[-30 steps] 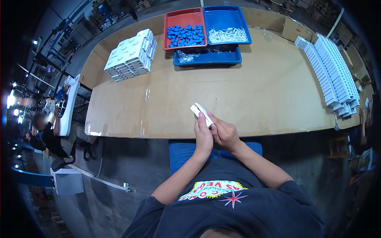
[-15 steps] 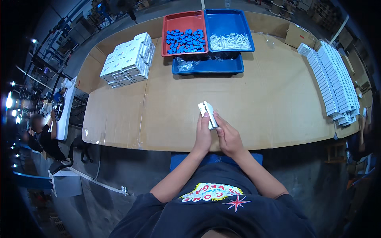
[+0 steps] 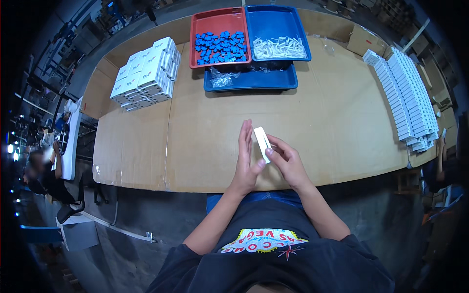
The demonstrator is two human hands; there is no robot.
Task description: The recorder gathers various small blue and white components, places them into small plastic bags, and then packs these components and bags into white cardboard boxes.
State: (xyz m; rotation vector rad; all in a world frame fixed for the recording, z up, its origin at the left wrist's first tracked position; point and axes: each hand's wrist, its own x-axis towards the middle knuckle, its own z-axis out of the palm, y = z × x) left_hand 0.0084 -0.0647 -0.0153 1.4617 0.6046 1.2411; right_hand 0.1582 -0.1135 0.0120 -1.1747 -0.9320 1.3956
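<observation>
A small white box (image 3: pixel 262 141), seen narrow side up, stands tilted over the near middle of the table. My right hand (image 3: pixel 289 163) grips it from the right, thumb on its near end and fingers behind it. Just left of the box, my left hand (image 3: pixel 245 158) has its fingers stretched out and its palm turned toward it. The left thumb reaches close to the box's lower end; whether it touches, I cannot tell.
Stacked white boxes (image 3: pixel 141 73) stand at the far left, and long rows of white boxes (image 3: pixel 408 97) at the right. A red tray (image 3: pixel 220 22) holds blue parts. A blue tray (image 3: pixel 273 22) holds white sticks, above another blue tray (image 3: pixel 259 83) with clear bags. A person (image 3: pixel 51 173) sits at left.
My left hand has come off the box and its fingers have straightened. The box now rests in my right hand alone, turned so that a plain white side shows.
</observation>
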